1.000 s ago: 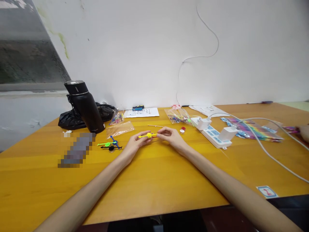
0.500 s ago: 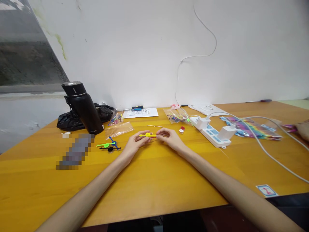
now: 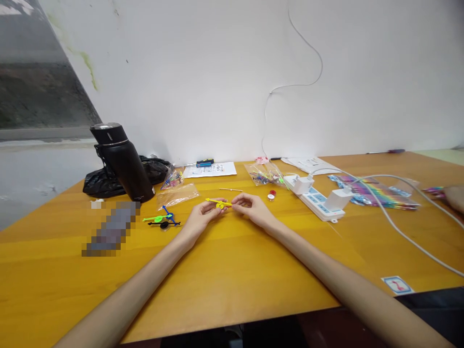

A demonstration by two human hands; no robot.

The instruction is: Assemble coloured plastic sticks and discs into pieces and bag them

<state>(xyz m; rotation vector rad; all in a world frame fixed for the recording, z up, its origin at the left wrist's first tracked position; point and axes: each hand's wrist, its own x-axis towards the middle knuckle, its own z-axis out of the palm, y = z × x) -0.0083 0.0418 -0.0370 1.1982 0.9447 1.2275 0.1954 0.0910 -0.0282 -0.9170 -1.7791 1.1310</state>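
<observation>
The desk (image 3: 232, 280) runs with its far edge along a white wall (image 3: 203, 87). Toward its far left corner a black bottle (image 3: 126, 169) stands in front of a crumpled black bag (image 3: 99, 182). Nearer the left edge lies a flat thing (image 3: 112, 229), hidden by pixelation. To the right, a pack of rainbow pencils (image 3: 389, 193) lies beyond a power strip (image 3: 315, 203) bearing two white plugs, and a white cable (image 3: 395, 224) loops toward the right edge, where another person's hand (image 3: 455, 197) shows in part. Around the middle of the desk, the left hand (image 3: 201, 217) pinches the yellow arrow (image 3: 219, 205) by its disc, while the right hand (image 3: 255, 210) grips its right end between thumb and fingers; the arrow is held between them, its head pointing left. Along the far edge lie two printed sheets, one left (image 3: 226, 169) and one right (image 3: 310, 165), and a clear pouch of small coloured parts (image 3: 264, 174) between them. Left of the left hand, green (image 3: 158, 219), blue (image 3: 169, 215) and black (image 3: 164, 224) arrows lie close together. Beyond the hands are a thin stick (image 3: 231, 189), a red cap (image 3: 272, 192) and a white cap (image 3: 270, 197).
</observation>
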